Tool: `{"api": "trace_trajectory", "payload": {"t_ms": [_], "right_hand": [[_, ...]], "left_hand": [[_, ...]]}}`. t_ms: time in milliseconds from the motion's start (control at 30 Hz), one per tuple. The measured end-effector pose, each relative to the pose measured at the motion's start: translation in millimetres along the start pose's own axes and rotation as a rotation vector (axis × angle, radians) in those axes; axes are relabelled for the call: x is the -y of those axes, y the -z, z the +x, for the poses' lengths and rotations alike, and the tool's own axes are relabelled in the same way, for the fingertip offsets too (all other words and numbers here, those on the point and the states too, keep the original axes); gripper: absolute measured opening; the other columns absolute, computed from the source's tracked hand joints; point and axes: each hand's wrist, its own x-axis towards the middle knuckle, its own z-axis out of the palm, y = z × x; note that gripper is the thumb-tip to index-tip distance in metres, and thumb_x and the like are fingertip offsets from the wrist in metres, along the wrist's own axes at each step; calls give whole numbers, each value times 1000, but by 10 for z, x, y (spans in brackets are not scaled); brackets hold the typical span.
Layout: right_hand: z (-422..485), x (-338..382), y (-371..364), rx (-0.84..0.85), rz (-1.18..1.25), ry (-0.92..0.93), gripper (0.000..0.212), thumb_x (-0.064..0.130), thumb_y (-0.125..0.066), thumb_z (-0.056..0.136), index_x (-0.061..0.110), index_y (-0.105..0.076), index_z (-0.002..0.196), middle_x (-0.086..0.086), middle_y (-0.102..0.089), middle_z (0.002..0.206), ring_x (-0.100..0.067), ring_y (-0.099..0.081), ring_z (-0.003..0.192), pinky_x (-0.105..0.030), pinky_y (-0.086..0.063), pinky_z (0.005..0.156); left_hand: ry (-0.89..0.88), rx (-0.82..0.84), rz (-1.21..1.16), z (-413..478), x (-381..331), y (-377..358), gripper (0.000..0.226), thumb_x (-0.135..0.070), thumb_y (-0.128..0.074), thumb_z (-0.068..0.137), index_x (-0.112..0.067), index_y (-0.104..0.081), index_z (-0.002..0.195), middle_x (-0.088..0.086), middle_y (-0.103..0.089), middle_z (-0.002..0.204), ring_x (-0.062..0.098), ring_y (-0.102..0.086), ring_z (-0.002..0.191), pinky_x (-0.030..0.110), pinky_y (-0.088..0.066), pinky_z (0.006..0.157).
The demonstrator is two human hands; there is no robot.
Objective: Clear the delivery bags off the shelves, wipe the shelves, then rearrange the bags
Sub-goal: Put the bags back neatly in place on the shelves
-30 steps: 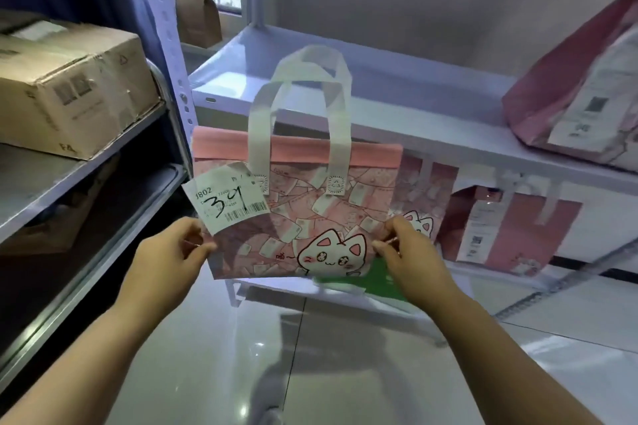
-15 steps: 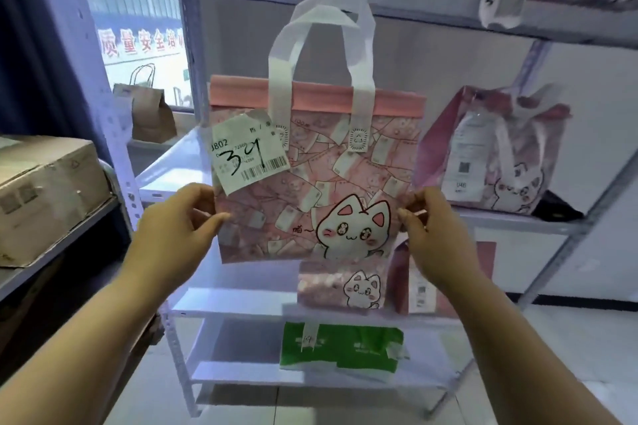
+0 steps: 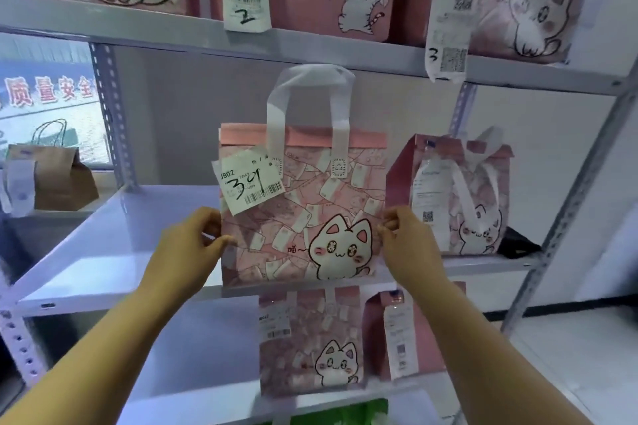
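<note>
We hold a pink cat bag (image 3: 302,214) upright in the air before the middle shelf (image 3: 114,252), its slip (image 3: 250,183) marked "34" facing us. Our left hand (image 3: 188,248) pinches the bag's left edge, thumb and fingers clamped on the fabric; our right hand (image 3: 405,240) pinches the right edge the same way. Just beside it on the right stands a second bag (image 3: 459,197); more bags fill the top shelf (image 3: 310,48) and the one below. We judge this the rearranging step. The next move calls for carrying the bag forward over the bare stretch of shelf, setting its base flat, then letting go.
</note>
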Motion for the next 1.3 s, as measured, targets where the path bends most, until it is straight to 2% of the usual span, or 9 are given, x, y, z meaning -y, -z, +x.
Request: {"api": "trace_trajectory", "payload": {"t_ms": [133,267,400,467,567,700,900,1100,1300], "right_hand": [[158,-185,-129,25,-1,-116,24,6,-46,90,15,-55,110,-3,-64,92,-23,-61,81,-39,-54,72],[259,-310,-178,-16,2,-113,26,14,-50,91,16,-58,116,-2,-66,98,-15,-56,80,-28,-46,71],[313,-371,-239,9,-26,-127,26,18,-51,91,16,-58,116,2,-64,92,-15,-54,76,-27,-44,68],[317,-388,-242,8,-36,-131,25,21,-53,89,18,-58,113,7,-59,84,-15,-56,75,-28,-45,64],[290,-413,-189,-14,-44,-127,24,27,-58,87,23,-59,111,9,-62,89,-14,-60,80,-29,-48,67],[174,-462,-52,-58,-113,-52,27,34,-60,87,21,-59,110,11,-60,94,-13,-59,84,-28,-44,69],[-192,-578,178,-1,-223,175,19,29,-57,89,18,-61,104,6,-65,94,-15,-59,80,-33,-50,70],[-657,-848,263,188,-268,221,18,30,-54,90,20,-60,104,6,-64,92,-13,-56,76,-28,-45,64],[-1279,-1197,218,449,-258,196,17,31,-53,91,19,-60,100,2,-66,90,-18,-61,77,-35,-53,71]], "left_hand": [[13,101,-31,225,40,-234,17,-30,-69,82,-35,-60,97,-8,-67,80,12,-66,69,39,-55,68],[-20,134,-9,380,64,-407,24,-30,-65,85,-33,-61,109,-13,-67,71,0,-64,57,35,-56,65],[-46,115,35,459,89,-522,21,-38,-62,86,-30,-63,105,-17,-65,69,-3,-62,61,22,-47,53],[-37,117,23,469,101,-554,19,-40,-62,85,-30,-63,101,-17,-65,71,-2,-62,63,21,-43,52],[-11,108,16,435,121,-555,18,-43,-63,83,-32,-62,98,-21,-63,73,-3,-61,68,21,-42,55],[-4,48,74,283,124,-492,24,-47,-62,82,-30,-60,98,-20,-59,73,-8,-52,66,18,-39,56],[26,34,199,-215,52,-380,26,-41,-61,84,-22,-63,101,-8,-63,81,11,-57,69,29,-45,64],[83,104,288,-942,-12,-469,21,-38,-59,87,-22,-64,99,-9,-61,79,12,-58,69,28,-45,65],[191,234,296,-1725,53,-807,11,-39,-58,87,-29,-62,91,-11,-64,80,8,-59,72,27,-45,63]]}}
